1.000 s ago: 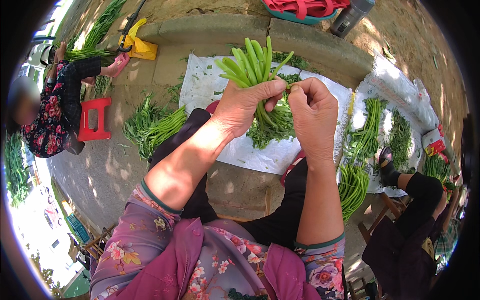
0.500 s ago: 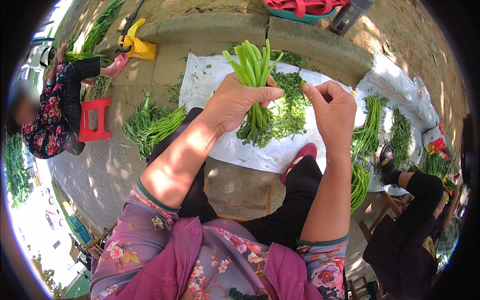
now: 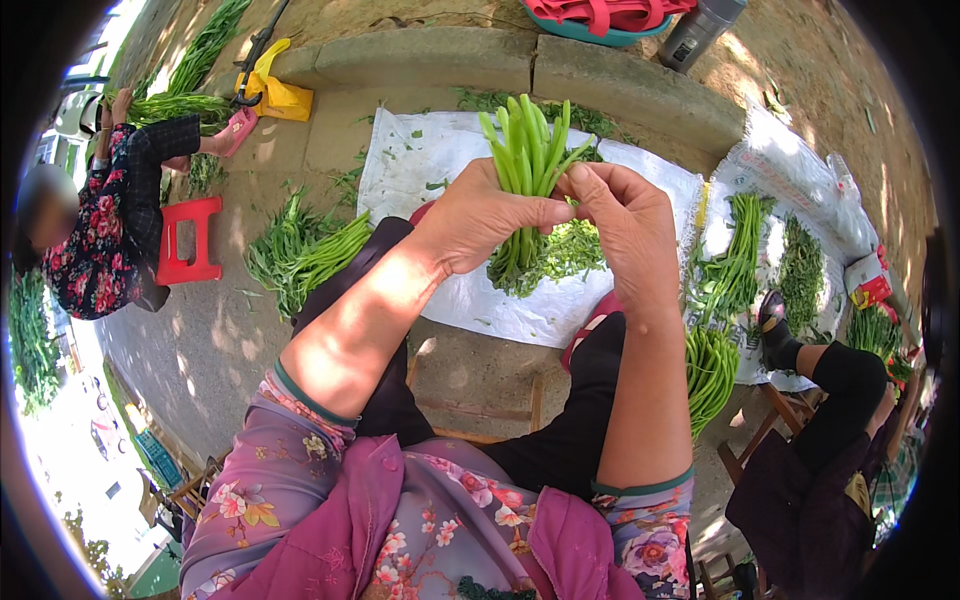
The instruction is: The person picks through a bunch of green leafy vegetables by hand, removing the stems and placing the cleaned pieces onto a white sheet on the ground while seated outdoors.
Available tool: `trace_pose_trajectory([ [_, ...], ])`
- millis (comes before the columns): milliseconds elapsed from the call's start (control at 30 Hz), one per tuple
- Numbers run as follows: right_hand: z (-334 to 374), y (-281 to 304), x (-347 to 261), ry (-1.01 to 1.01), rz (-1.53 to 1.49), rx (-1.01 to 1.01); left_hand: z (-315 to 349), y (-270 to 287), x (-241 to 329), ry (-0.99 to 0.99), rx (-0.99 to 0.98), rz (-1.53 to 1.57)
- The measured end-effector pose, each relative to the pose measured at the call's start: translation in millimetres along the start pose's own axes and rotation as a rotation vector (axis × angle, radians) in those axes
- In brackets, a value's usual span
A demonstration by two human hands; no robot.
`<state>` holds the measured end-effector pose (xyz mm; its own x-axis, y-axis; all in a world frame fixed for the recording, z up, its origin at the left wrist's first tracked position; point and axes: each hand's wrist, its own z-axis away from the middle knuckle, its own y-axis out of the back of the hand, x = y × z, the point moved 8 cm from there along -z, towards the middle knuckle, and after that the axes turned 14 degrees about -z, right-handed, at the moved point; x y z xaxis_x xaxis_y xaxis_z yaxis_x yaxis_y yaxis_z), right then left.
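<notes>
My left hand (image 3: 475,215) is wrapped around an upright bunch of leafy green stems (image 3: 525,150), thick pale cut ends up and leaves hanging below. Close against the bunch's right side, my right hand (image 3: 630,215) has thumb and fingers pinched together; whatever lies between them is too small to make out. Below both hands a white woven sheet (image 3: 400,165) is spread on the ground, with loose green leaf trimmings (image 3: 570,252) scattered on it. A leafy pile of stems (image 3: 310,250) lies by my left knee, and a tidy bunch (image 3: 712,375) by my right.
A concrete kerb (image 3: 430,60) runs behind the sheet. At left, a person (image 3: 95,230) sits near a red stool (image 3: 190,240) and a yellow bag (image 3: 280,90). More greens (image 3: 735,260) lie at right beside another person's leg (image 3: 840,375). Beyond the kerb stands a grey flask (image 3: 702,35).
My right hand has moved left, from apart to against the bunch. The bunch in my left hand has shifted slightly right and nearer, and my right knee has moved a little left.
</notes>
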<state>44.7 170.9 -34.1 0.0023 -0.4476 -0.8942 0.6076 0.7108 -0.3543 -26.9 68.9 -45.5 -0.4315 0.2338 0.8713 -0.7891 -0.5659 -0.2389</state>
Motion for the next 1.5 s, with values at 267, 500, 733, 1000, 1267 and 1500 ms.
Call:
trace_pose_trajectory([
  [267,0.1,3.0,5.0,-0.071,-0.157,0.085,0.1,-7.8,-3.3,0.027,-0.025,-0.067],
  [500,-0.6,5.5,0.9,-0.052,-0.140,0.095,-0.8,-12.2,-3.1,0.016,-0.017,-0.111],
  [733,-0.5,11.2,0.6,-0.142,-0.359,0.084,-2.0,-14.6,-3.4,0.011,-0.053,-0.044],
  [1000,-4.9,24.7,3.6,-0.098,-0.363,0.074,-5.8,-11.5,-1.6,-0.043,-0.049,-0.148],
  [1267,-5.0,25.8,4.4,-0.070,-0.282,0.119,0.7,-11.1,3.1,-0.110,0.081,-0.217],
  [1500,-2.3,10.2,3.5,-0.148,-0.340,-0.007,-0.4,-9.3,6.5,-0.120,0.061,-0.215],
])
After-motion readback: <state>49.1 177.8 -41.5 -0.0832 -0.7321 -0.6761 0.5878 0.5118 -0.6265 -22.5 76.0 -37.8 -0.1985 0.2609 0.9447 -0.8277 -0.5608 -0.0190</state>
